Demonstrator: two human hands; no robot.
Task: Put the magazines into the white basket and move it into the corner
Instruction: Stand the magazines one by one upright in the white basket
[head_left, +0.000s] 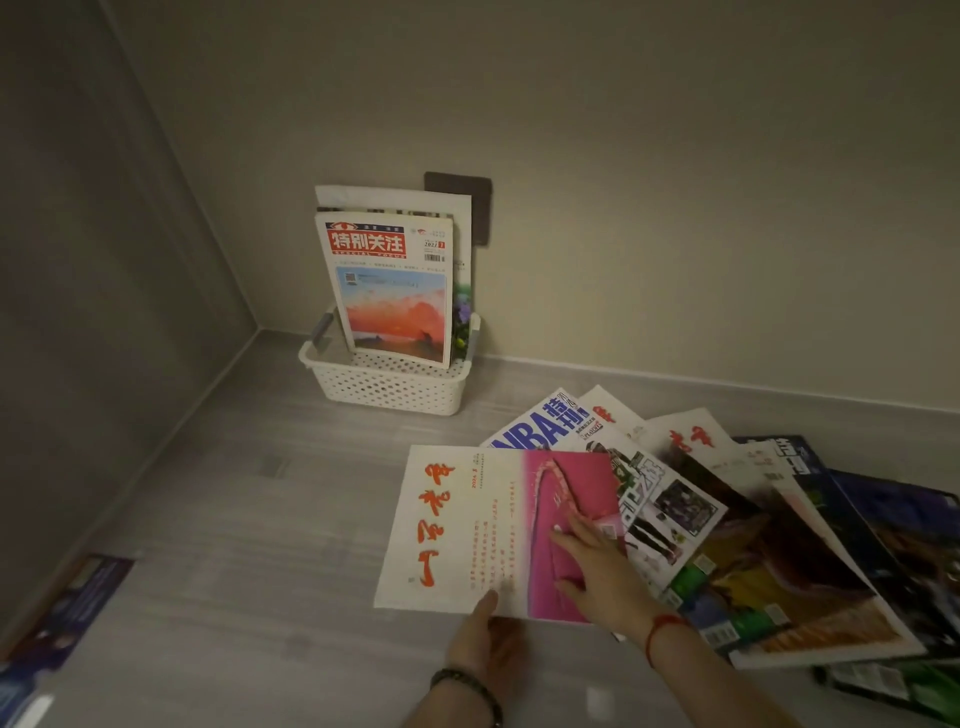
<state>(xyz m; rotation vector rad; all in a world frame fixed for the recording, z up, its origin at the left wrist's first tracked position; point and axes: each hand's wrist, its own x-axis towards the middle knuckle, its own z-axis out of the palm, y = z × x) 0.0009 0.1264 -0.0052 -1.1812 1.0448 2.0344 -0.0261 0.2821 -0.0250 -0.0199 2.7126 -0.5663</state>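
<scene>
Two hands (485, 644) (602, 571) touch one pink magazine (467, 525)

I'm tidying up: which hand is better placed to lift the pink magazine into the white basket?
Probably the left hand: its thumb is over the near edge of the pink magazine, seemingly pinching it, and the white basket stands on that side. The right hand lies flat on the cover.

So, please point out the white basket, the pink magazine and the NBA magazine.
white basket (389, 387), head view, on its perforated front wall.
pink magazine (493, 530), head view, middle of its cover.
NBA magazine (540, 428), head view, on its NBA title.
</scene>
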